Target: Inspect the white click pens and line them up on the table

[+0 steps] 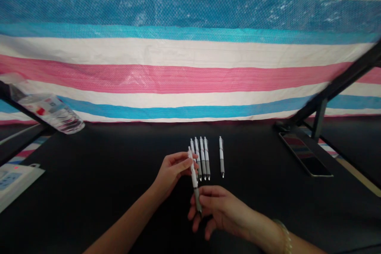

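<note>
Between my two hands is a white pen with a grey grip (pixel 194 178), tilted above the black table (pixel 119 214). My left hand (pixel 175 168) pinches its upper, white end between thumb and fingers. Lower down, my right hand (pixel 216 208) has thumb and forefinger closed on the grey grip, its other fingers curled loosely below. Just beyond, several matching pens (pixel 203 158) lie side by side in a row, partly hidden by my left fingers and the held pen. One more such pen (pixel 222 156) lies apart to the right.
A phone (pixel 305 154) lies at the right, by a black metal bar (pixel 320 115). A clear plastic bottle (pixel 56 113) leans at the far left. A white power strip (pixel 18 182) sits at the left edge. Striped plastic sheeting (pixel 190 79) hangs behind the table.
</note>
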Demonstrator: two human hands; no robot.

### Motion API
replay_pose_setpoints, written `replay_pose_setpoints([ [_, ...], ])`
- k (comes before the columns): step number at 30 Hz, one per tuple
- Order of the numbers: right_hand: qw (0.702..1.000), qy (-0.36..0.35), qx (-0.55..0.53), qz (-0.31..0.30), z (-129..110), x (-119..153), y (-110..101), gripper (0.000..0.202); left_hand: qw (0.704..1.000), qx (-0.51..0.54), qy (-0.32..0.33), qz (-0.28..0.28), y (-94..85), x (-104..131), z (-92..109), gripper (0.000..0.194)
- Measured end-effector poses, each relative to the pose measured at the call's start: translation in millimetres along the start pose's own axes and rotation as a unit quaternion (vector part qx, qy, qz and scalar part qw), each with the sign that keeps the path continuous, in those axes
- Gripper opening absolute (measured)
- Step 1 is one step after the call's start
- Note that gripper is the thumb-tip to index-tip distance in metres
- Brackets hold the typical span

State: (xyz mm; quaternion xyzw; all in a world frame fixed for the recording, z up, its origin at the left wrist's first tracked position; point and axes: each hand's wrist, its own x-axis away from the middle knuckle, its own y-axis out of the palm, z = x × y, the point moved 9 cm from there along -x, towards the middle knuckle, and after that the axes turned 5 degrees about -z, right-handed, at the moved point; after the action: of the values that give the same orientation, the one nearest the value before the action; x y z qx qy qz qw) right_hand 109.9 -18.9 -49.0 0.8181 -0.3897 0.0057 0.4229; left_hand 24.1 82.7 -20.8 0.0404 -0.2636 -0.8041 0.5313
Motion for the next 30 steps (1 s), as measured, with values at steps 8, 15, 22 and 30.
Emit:
replay_pose_setpoints([
  [8, 1.0, 0.021, -0.004, -0.02, 4.7, -0.2, 3.9, 0.052, 1.0, 0.014, -0.002, 0.006, -0.5, 0.8, -0.1, 0.035],
  [15, 0.999, 0.026, 0.005, -0.02, 5.3, 0.5, 4.5, 0.049, 1.0, 0.014, 0.005, 0.011, -1.3, 0.8, 1.7, 0.033],
  [22, 0.999, 0.034, 0.006, -0.019, 6.9, 0.7, 3.2, 0.046, 1.0, 0.016, 0.005, 0.017, -3.2, 0.4, 1.0, 0.034],
  [30, 0.999, 0.036, 0.008, -0.019, 6.9, 1.0, 2.9, 0.047, 1.0, 0.015, 0.003, 0.021, -3.3, 0.1, 2.3, 0.034],
])
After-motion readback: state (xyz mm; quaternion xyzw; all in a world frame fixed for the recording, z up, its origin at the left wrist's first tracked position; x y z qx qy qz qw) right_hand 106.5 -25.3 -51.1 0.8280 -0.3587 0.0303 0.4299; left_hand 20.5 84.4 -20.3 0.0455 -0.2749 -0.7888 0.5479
